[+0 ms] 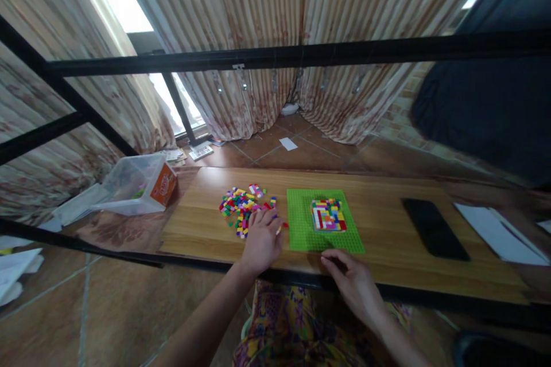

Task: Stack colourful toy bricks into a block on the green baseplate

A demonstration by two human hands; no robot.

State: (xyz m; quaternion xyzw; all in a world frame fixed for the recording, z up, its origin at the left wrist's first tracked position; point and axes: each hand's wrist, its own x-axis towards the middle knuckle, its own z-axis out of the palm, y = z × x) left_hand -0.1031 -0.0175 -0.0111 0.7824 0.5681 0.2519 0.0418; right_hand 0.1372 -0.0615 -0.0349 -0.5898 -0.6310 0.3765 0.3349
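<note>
My left hand (pixel 262 241) reaches into the right edge of a loose pile of small coloured toy bricks (pixel 237 202). Its fingers are bent and a little apart over the bricks, and no held brick shows among them. On the table to the right of the pile lies a green baseplate (pixel 299 229). Fixed on it is a low, roughly square block of multicoloured bricks (pixel 329 215). By the baseplate's front edge, my right hand (pixel 350 281) is curled, thumb and forefinger tips close together. Whether a brick sits between those tips cannot be made out.
A dark flat slab, perhaps a phone or tablet (pixel 434 229), lies on the wooden table (pixel 383 212) at right, with white papers (pixel 501 232) beyond. Left of the table stands a clear plastic bin (pixel 129 183) with an orange label. A black metal bar (pixel 275 57) crosses ahead.
</note>
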